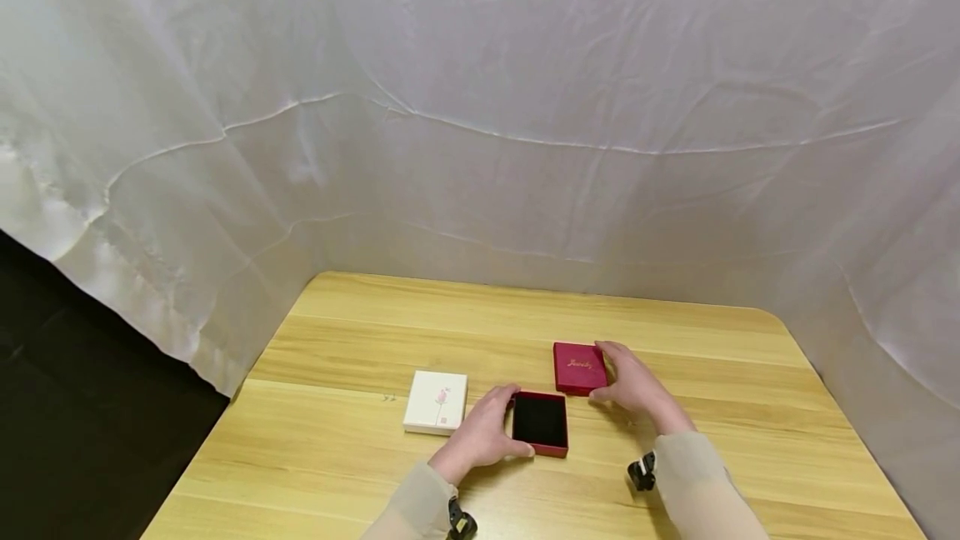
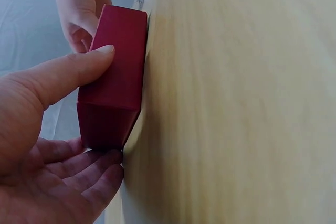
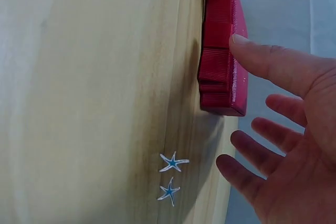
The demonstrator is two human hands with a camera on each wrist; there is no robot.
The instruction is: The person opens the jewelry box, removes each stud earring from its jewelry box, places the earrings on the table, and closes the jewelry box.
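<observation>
White creased cloth hangs behind and beside a light wooden table point(image 1: 375, 473), closing it in on three sides. Near the table's middle sits a red box base point(image 1: 540, 424), open side up, with a black lining. The left hand point(image 1: 483, 432) grips it from its left side: in the left wrist view the thumb point(image 2: 68, 72) lies along one red wall and the curled fingers point(image 2: 79, 177) wrap under the neighbouring edge.

Just behind the base and slightly to its right lies the red lid point(image 1: 579, 367), flat on the wood, gold script on its top (too small to read). The right hand point(image 1: 633, 386) rests against the lid's right edge. The right wrist view shows the thumb tip point(image 3: 247, 51) touching the lid's side while the other fingers are spread loosely and held off it, so nothing is pinched.

A white box point(image 1: 436, 402) with a small pink flower design stands closed to the left of the left hand, near it but apart. Two small blue star marks point(image 3: 172, 177) show on the wood near the lid in the right wrist view. Both forearms wear pale sleeves.
</observation>
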